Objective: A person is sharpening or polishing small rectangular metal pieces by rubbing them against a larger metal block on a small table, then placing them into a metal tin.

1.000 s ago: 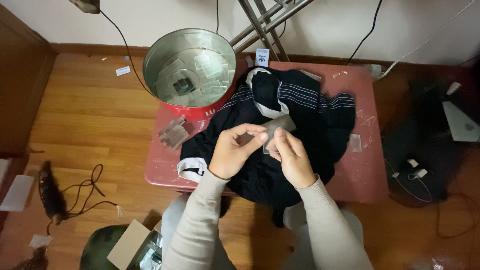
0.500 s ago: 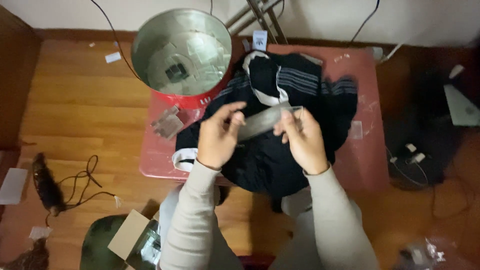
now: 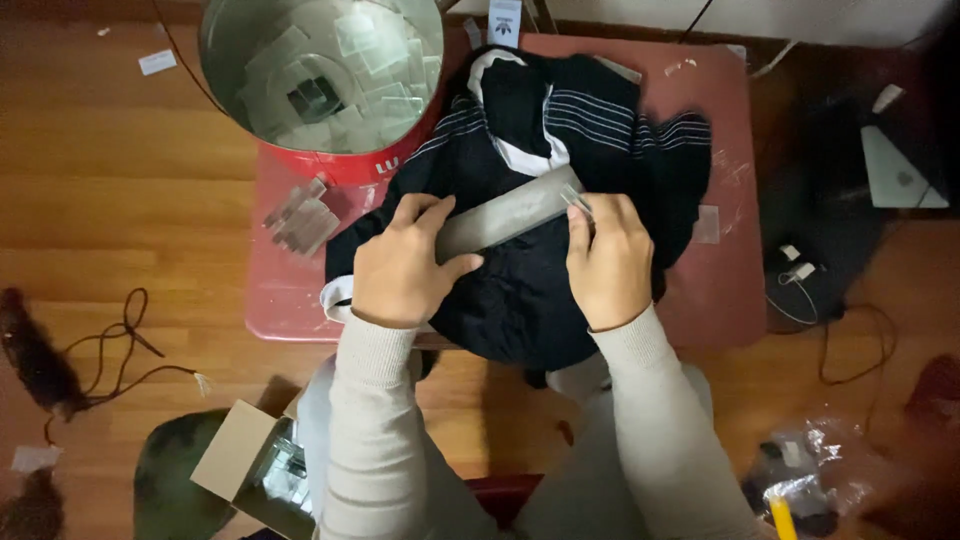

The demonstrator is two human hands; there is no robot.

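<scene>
A dark navy garment [image 3: 530,290] with white stripes and a white collar lies spread on a small red table [image 3: 720,290]. Both hands stretch a long grey strip [image 3: 505,217] across it. My left hand [image 3: 405,262] pinches the strip's left end, and my right hand [image 3: 605,262] grips its right end. The strip runs diagonally, with its right end higher, just above the garment's chest.
A large red bucket [image 3: 325,70] with a metal inside holds clear flat pieces at the table's back left. Several clear pieces [image 3: 298,215] lie beside it. A cardboard box [image 3: 245,465] and dark cables [image 3: 120,350] are on the wooden floor at the left. Plastic bags [image 3: 810,475] lie at the lower right.
The hands have pulled apart, drawing the grey strip from a small folded piece into a long band over the garment. The camera has moved closer.
</scene>
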